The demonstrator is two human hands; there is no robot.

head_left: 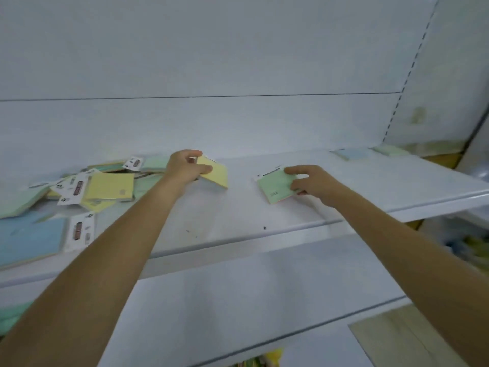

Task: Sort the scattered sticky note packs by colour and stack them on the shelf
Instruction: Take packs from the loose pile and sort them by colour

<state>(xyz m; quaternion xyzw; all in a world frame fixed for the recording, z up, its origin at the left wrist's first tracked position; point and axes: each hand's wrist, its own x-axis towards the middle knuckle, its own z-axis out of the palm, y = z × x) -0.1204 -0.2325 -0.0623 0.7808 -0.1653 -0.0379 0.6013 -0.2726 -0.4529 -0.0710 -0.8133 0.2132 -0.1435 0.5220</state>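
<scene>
Two packs in hand, each bound for its own colour stack.

My left hand (pixel 185 165) pinches a yellow pack (pixel 215 172) tilted by the shelf (pixel 397 186) back edge; my right hand (pixel 311 181) clasps a green pack (pixel 276 185) flat mid-shelf. I'd square corners before releasing.

A shop aisle is showing here: a white metal shelf (pixel 264 207) is sitting against a plain back panel (pixel 211 62), with a slotted upright (pixel 412 59) running up its right side. Retail-packed sticky note packs (pixel 79 192) with printed hang-tag cards are lying scattered on it.
</scene>
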